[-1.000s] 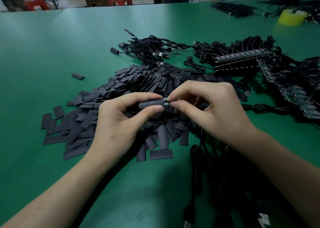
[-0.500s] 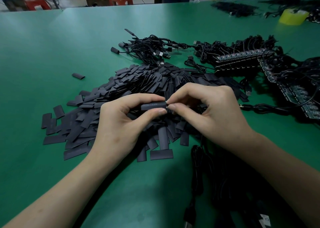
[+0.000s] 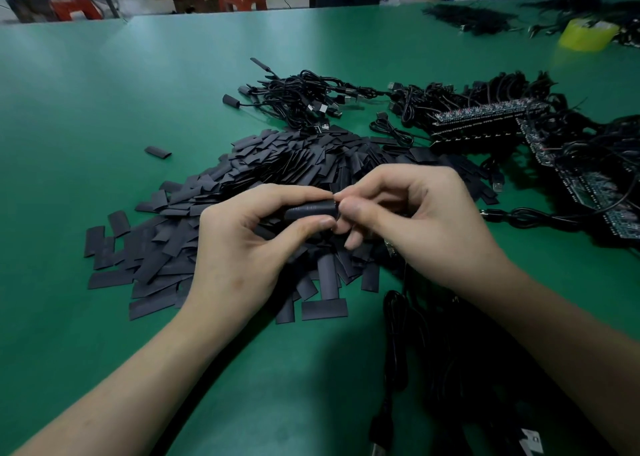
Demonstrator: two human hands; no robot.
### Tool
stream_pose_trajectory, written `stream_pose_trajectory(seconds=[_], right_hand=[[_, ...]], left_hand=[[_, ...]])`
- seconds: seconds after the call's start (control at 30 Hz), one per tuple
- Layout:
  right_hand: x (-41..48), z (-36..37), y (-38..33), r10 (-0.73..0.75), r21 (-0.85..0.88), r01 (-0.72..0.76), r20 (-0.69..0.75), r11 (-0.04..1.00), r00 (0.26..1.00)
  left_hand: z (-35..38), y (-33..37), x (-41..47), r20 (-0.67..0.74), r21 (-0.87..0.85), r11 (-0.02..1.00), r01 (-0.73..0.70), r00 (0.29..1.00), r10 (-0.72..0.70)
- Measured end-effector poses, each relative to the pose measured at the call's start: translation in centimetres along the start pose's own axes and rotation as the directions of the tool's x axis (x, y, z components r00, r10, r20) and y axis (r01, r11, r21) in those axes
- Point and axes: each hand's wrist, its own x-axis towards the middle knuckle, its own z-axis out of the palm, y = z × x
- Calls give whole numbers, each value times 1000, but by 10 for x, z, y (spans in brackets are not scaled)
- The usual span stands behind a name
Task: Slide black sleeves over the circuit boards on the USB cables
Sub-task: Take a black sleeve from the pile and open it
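Pinching a black sleeve (image 3: 310,210) above the loose sleeve pile (image 3: 242,185), the left hand (image 3: 239,244) faced the right hand (image 3: 426,227), whose fingertips (image 3: 349,209) pinched a cable end, its board hidden, at the sleeve's mouth; a skewed push risked buckling the tube.

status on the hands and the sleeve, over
Left hand pinches black sleeve, held level. Right hand pinches at its right end; what's inside hidden. Nothing blocking; loose sleeve pile lies underneath.
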Motion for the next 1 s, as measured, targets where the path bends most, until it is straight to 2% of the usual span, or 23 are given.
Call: stream_pose_trajectory(seconds=[0.13,0.23,0.33,0.47,0.7,1.0], right_hand=[[6,-11,-6,146,106,-161,144,981,979],[6,-11,-7,186,116,-213,205,970,961],[6,-7,-7,172,136,-197,173,971,970],[5,-2,-4,149,177,-171,127,969,981],[3,5,5,92,128,-100,66,987,994],[2,9,13,51,66,-50,-7,997,999]], left_hand=[[0,1,2,14,13,999,-43,999,43],[-1,-2,2,15,62,996,-59,998,58],[0,-3,1,-87,66,998,-6,996,12],[6,-1,-2,-211,-77,994,79,973,-94],[8,1,-3,-201,-140,978,156,963,-182],[9,2,-3,-168,-136,972,190,963,-212]])
